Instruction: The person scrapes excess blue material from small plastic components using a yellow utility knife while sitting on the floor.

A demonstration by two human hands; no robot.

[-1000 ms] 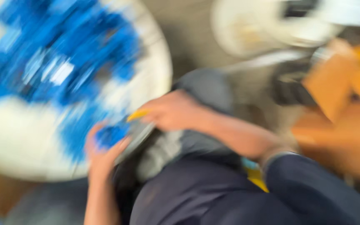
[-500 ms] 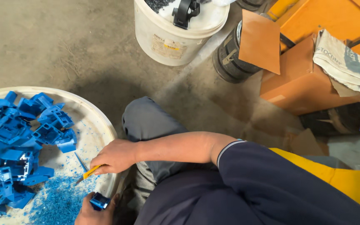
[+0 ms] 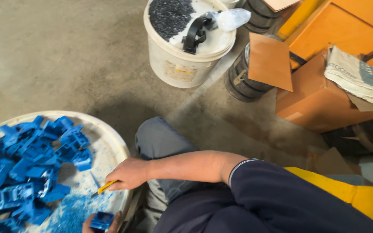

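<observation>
While a heap of blue moulded plastic parts (image 3: 26, 164) fills the round white basin (image 3: 109, 142), blue shavings (image 3: 72, 211) lie beside it, so trimming looks partly done. Right hand (image 3: 128, 172) closed around a yellow-handled knife (image 3: 104, 188). Left hand (image 3: 109, 224), mostly cropped, grips one small blue part (image 3: 101, 220) at the basin's near rim.

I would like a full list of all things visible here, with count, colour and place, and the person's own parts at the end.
blue moulded plastic parts: many, blue, heaped in the basin at left
round shallow basin: one, cream, lower left
plastic bucket: one, white, top centre, dark granules inside
ribbed drum: one, black, right of the bucket
cardboard boxes: several, orange-brown, right
folded newspaper: one, grey-white, on a box
right hand: holds a small yellow-handled knife
left hand: bottom edge, holds one blue part
</observation>
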